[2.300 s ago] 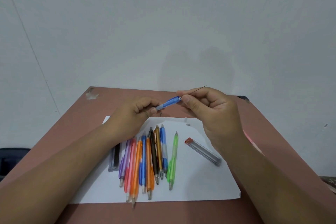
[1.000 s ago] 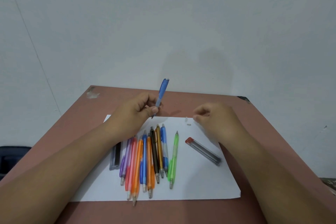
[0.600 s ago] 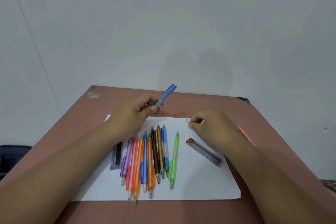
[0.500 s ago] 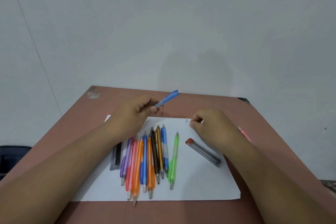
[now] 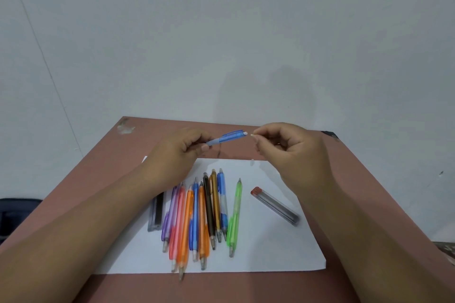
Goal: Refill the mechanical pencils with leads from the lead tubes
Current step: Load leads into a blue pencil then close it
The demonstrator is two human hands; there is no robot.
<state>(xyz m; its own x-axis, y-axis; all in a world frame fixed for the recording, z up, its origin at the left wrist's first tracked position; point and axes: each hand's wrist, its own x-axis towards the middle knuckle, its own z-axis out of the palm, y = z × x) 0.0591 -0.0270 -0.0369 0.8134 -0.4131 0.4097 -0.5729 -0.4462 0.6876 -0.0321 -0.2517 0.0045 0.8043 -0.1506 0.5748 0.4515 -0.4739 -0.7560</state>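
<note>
My left hand [image 5: 179, 152] grips a blue mechanical pencil [image 5: 227, 138] by its grip end, raised above the table with its back end pointing right. My right hand [image 5: 288, 150] pinches a tiny white eraser piece [image 5: 252, 134] just to the right of the pencil's back end. Several coloured mechanical pencils [image 5: 202, 219] lie side by side on a white sheet of paper [image 5: 270, 248]. A clear lead tube with a red cap [image 5: 274, 205] lies on the sheet's right part. A dark lead tube [image 5: 156, 214] lies left of the pencils.
The brown table [image 5: 98, 174] stands against a white wall. A small white piece [image 5: 252, 161] lies at the sheet's far edge. A dark object [image 5: 14, 214] sits beyond the table's left edge.
My right hand picked a small white piece off the far edge of the sheet and lifted it to the pencil's back end. My left hand tilted the pencil from upright to nearly level.
</note>
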